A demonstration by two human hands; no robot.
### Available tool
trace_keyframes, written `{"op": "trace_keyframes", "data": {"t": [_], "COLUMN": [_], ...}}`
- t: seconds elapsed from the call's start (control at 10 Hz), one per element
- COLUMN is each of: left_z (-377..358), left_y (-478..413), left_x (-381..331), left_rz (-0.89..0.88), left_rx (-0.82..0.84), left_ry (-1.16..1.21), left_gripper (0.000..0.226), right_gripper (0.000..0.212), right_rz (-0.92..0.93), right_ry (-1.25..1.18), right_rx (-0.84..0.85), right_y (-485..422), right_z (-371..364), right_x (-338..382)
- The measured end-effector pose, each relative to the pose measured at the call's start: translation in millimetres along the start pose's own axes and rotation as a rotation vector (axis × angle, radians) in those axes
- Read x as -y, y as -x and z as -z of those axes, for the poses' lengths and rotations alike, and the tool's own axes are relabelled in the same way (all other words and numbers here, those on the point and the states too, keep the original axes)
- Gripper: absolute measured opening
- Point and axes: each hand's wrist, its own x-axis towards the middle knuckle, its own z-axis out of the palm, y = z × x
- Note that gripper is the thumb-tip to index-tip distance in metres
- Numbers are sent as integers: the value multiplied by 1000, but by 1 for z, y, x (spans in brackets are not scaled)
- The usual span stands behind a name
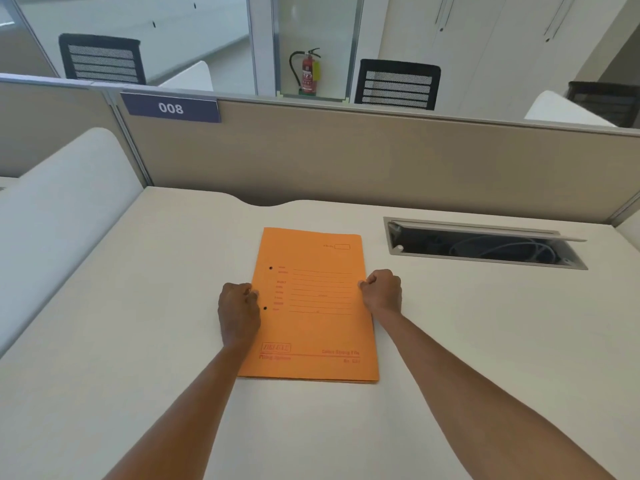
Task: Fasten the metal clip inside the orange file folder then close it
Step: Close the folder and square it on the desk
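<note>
While closed, folder: the orange file folder (313, 306) is laid flat on the desk (138, 306).
Left hand (239, 311): curled, pinched on the left edge.
Right hand (382, 294): fisted, pinched on the right edge.

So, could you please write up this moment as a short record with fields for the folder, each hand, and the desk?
folder: orange file folder, closed, flat on the desk, printed cover up
clip: not visible; only two dark holes near the left edge
left hand: left hand curled at the folder's left edge, touching it
right hand: right hand curled at the folder's right edge
desk: white desk, cable hatch open at right rear
background: partition label 008
</note>
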Motion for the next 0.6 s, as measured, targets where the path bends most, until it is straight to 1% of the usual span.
{"op": "trace_keyframes", "data": {"t": [0.1,0.2,0.3,0.4,0.5,0.6], "left_z": [0,3,8,13,13,12], "left_y": [0,-1,1,8,16,19], "left_x": [1,-2,-5,-18,-46,-84], "left_rz": [-13,-20,-36,-197,-498,-702], "left_rx": [8,25,53,4,-79,-121], "left_ry": [-21,-25,-78,-267,-348,-398], "left_gripper": [22,23,28,37,46,52], "right_gripper": [19,21,23,41,60,67], "right_rz": [21,42,96,281,527,652], "right_ry": [41,77,126,324,391,419], "right_rx": [-22,9,33,-82,-228,-281], "right_y": [3,2,4,12,21,25], "right_z": [-2,0,8,20,33,47], "right_x": [1,-1,-3,-4,3,19]}}
